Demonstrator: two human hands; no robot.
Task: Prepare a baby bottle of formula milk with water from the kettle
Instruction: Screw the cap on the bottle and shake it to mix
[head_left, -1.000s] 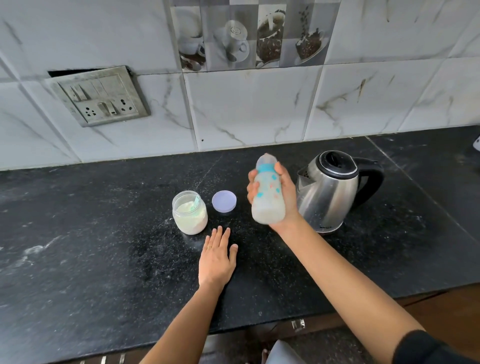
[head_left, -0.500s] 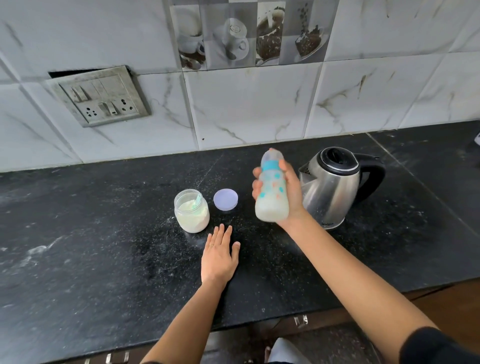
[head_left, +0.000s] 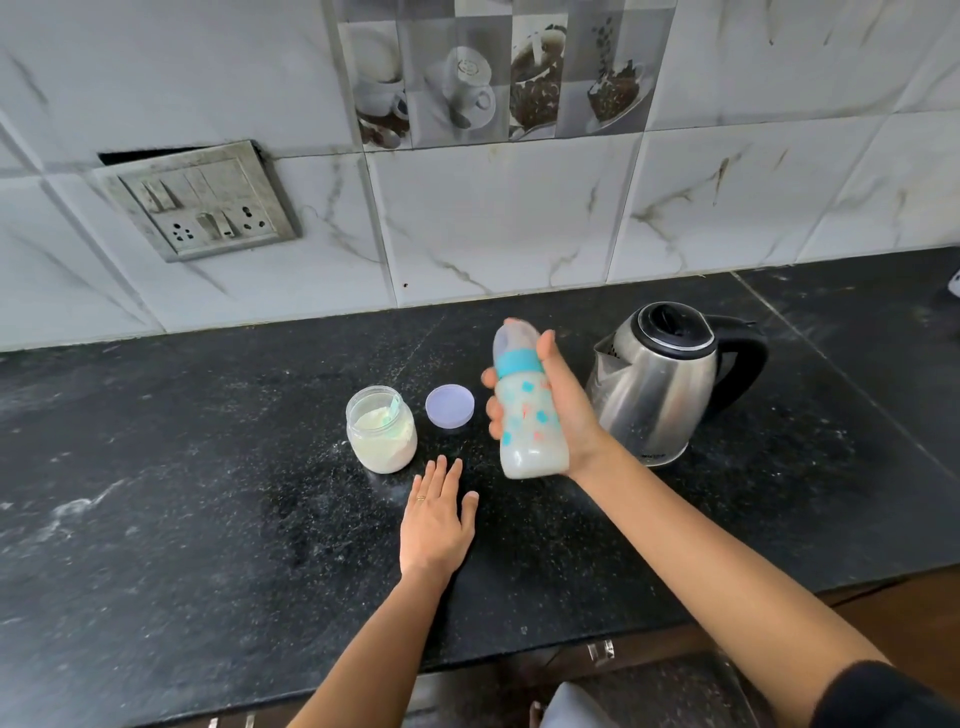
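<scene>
Open formula jar, scoop inside, just beyond fingertips of left hand. Left hand flat on counter as before, fingers straight, holding nothing. Lilac lid just past those fingertips. Capped baby bottle milky, off the counter, wrapped in curled fingers of right hand. Tilt shifted since half a second ago, top blurred, so likely shaking to mix. Kettle behind right fingers, parked. Task nearly done.
</scene>
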